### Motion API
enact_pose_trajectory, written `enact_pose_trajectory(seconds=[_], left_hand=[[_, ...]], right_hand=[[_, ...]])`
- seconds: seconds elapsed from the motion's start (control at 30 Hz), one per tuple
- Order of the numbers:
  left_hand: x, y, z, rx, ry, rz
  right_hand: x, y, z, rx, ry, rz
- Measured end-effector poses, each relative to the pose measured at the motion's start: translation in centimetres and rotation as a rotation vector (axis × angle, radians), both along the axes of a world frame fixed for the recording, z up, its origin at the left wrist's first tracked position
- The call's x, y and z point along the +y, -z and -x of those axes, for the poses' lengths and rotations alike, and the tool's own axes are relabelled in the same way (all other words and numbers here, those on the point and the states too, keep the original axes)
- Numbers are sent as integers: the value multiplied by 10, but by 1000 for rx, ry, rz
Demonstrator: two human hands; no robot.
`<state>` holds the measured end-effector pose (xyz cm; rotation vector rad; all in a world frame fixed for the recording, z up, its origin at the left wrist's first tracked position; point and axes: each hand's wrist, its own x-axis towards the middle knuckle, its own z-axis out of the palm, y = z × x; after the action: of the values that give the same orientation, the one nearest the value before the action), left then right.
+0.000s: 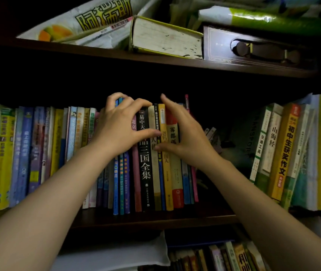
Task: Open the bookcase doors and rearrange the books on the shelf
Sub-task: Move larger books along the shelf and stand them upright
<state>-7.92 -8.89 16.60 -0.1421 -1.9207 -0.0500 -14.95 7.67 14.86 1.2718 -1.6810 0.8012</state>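
A row of upright books fills the middle shelf point(155, 219). My left hand point(119, 126) curls its fingers over the tops of thin blue books point(116, 182) and a black book point(145, 165), with its thumb lying across the black spine. My right hand point(185, 135) is just to the right. Its fingers lie straight along the outer side of a red-and-cream book point(176, 173), and its thumb presses the spine of a yellow book point(168, 178). Both hands bracket this centre cluster. The bookcase doors are out of view.
Right of the cluster is a dark gap point(226, 165), then leaning books point(282, 153). More books point(28, 149) stand at the left. The upper shelf holds a thick book lying flat point(165, 39), a dark box point(253, 47) and bags. Below are more books point(224, 257).
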Motion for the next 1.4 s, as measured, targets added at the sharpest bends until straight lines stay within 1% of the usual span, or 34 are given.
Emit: enact_pose_trajectory(seconds=[0.13,0.2,0.27,0.33,0.43,0.53,0.6,0.7,0.83,0.97,1.07,1.17,1.27,1.4], left_hand=[[-3,-2,-3,-46,-33,4],[1,-4,-2,-56,-48,-12],[4,-5,-2,-67,-62,-15],[7,-8,-2,-89,-62,-29],[12,-14,-5,-134,-81,-31],[20,-21,-8,-147,-118,89],[28,-28,-7,-162,-103,147],[37,-34,0,-226,-76,221],[50,-35,15,-228,-27,285],[61,-35,29,-194,-6,286],[61,-34,34,-145,-28,251],[61,-32,35,-124,-37,239],[60,-30,36,-112,-46,242],[61,-28,39,-88,-46,237]], right_hand=[[5,13,6,-8,-119,157],[10,26,11,-88,-147,229],[13,39,13,-224,-155,255],[14,45,15,-336,-188,231],[16,49,21,-456,-272,191],[21,63,30,-671,-360,143],[24,72,33,-805,-423,89],[32,71,39,-861,-440,19],[37,63,41,-829,-439,-82],[36,68,42,-788,-390,-54],[37,70,37,-750,-288,-19],[41,74,28,-667,-164,-49],[52,85,18,-612,-111,-70],[79,95,0,-455,13,8]])
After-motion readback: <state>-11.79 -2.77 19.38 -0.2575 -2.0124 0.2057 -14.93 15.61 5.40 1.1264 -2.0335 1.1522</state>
